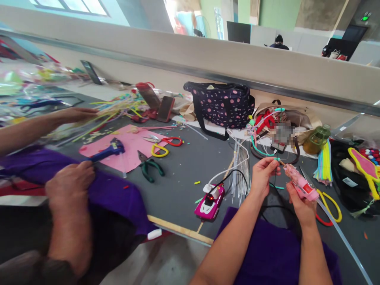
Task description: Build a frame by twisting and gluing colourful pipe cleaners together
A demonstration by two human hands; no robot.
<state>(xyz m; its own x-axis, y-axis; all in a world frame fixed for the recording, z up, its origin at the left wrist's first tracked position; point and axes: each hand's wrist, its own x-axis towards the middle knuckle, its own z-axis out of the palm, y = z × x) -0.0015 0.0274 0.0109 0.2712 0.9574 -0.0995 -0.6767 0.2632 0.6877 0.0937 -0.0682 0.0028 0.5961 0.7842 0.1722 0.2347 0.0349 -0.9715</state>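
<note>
Purple cloth (118, 202) lay across a co-worker's lap at the left of the desk's (184, 170) near edge. One co-worker's hand (86, 113) reached among coloured strips (114, 107); the other hand (71, 178) gripped a blue glue gun (114, 148). Beside it lay a pink sheet (133, 149), red-and-yellow scissors (156, 139) and green-handled pliers (148, 165). A dotted bag (222, 103) stood by the far edge; a magenta power socket (209, 205) sat close to the near edge, with loose wires (242, 174) to its right.

The person's left hand (263, 176), thumb and fingertips pressed together, pinched a small green piece (277, 159) above the desk's right part. The right hand (303, 206) was clamped around a pink glue gun (299, 183), its nozzle at the piece; whether they touched, I could not tell. A clear glue stick (341, 233) trailed from its rear toward the near-right corner.

The gluing looked under way: piece and gun were already brought together, while the bond seemed unfinished. The loose wires suggested that more assembling was left.
</note>
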